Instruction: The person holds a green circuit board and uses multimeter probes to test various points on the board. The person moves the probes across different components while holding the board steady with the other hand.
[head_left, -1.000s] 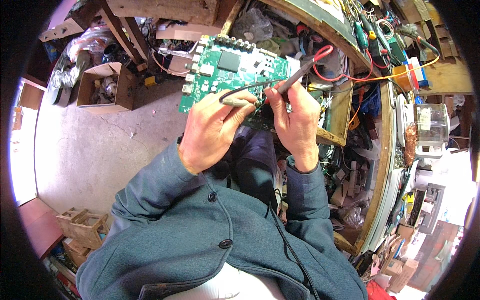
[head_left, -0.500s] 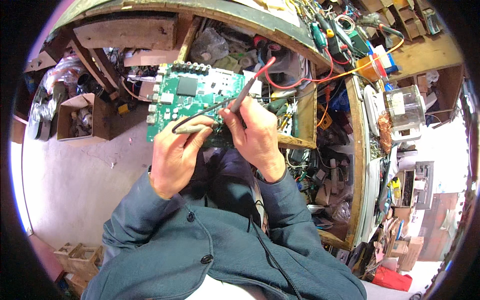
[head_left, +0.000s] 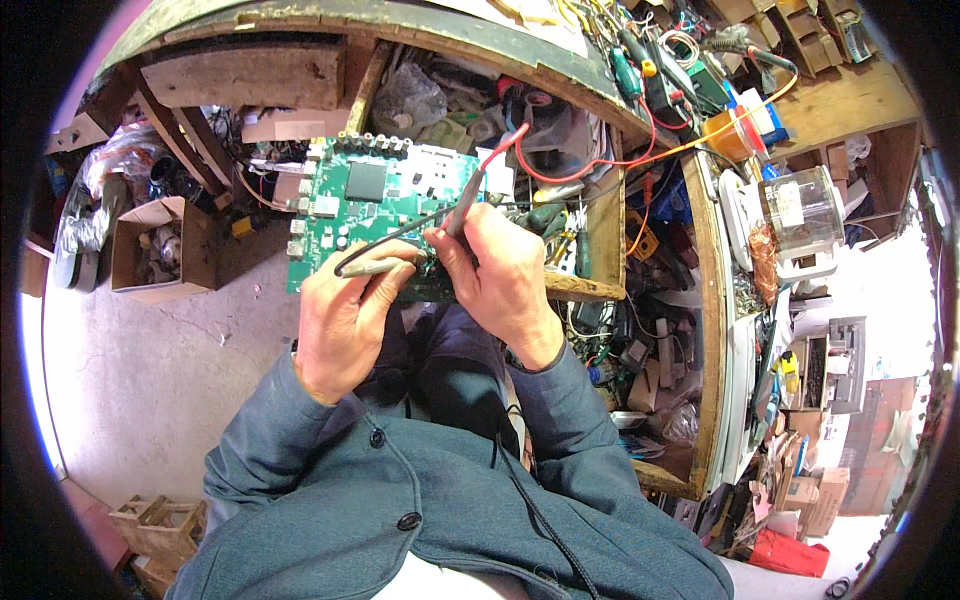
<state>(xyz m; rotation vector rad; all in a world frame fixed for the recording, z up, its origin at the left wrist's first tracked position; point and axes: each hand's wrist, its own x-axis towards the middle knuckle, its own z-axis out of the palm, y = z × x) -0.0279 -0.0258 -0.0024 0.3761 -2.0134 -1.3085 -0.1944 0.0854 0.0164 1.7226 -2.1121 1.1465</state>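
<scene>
Two probes: pale probe (head_left: 378,263) in the left hand (head_left: 340,325), dark probe (head_left: 464,207) in the right hand (head_left: 505,278).
Left grip: thumb and fingers closed narrowly on the pale probe, which lies nearly flat; the low angle presumably keeps the hand off the parts.
Right grip: thumb and fingers pinched on the dark probe, held steep like a pencil, probably for fine aim.
Tips: both directed toward the lower right part of the board; whether they touch it cannot be told, as fingers and shadow hide them.
Board (head_left: 340,215): green, under and beyond the hands, component side up, above the lap and beside the open drawer (head_left: 585,287); what supports it is hidden. The position likely suits close, two-handed work.
Chip (head_left: 370,182): dark square, left of the probes.
Sockets (head_left: 375,145): row along the board's far edge, facing away from the body, apparently out of the hands' way.
Black lead (head_left: 395,233): loops from the pale probe back across the board.
Red lead (head_left: 560,183): leaves the dark probe's upper end toward the bench, seemingly with slack for movement.
Writing: any print on the chip or the board is too small to read.
</scene>
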